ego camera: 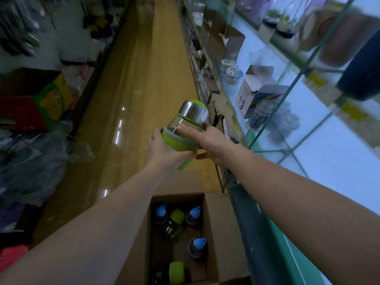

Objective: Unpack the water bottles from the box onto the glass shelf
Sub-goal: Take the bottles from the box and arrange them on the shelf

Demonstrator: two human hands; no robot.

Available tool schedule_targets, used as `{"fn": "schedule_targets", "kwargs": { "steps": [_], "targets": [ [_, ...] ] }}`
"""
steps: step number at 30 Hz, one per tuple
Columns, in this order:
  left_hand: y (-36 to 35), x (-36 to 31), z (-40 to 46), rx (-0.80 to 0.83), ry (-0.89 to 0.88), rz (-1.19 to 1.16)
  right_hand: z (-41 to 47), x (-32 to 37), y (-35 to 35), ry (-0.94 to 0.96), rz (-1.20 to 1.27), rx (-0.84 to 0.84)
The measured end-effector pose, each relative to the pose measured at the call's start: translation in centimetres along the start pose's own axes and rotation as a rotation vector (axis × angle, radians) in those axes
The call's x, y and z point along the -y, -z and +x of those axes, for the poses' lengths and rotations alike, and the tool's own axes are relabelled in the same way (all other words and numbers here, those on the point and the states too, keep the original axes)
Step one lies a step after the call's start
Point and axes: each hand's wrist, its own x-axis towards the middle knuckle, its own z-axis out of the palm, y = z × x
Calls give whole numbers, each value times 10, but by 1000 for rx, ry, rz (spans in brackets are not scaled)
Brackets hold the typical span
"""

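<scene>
Two hands are wrapped around one green-and-steel water bottle [186, 125], held tilted in the air above the wooden floor [131, 99]. The left hand [162, 150] is clamped on its green end, the right hand [207, 141] on its clear middle. Below, blue- and green-capped bottles [195, 214] are left in the open cardboard box [218, 233]. The glass shelf [329, 161] lies to the right.

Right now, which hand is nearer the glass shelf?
Right. The right hand grips the green bottle beside the glass shelf edge; the left hand holds the bottle's far side.
</scene>
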Motion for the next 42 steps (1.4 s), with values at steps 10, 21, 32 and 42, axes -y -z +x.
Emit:
{"fn": "schedule_targets", "kwargs": {
  "steps": [10, 21, 32, 42],
  "targets": [
    [62, -125, -27, -42, -240, -16, -66, 124, 19, 235, 60, -128],
    [128, -233, -47, 140, -406, 114, -154, 247, 52, 477, -91, -333],
    [162, -339, -91, 196, -629, 186, -236, 326, 92, 544, -162, -509],
    [133, -406, -128, 300, -781, 261, -312, 347, 143, 547, -155, -730]
  ]
}}
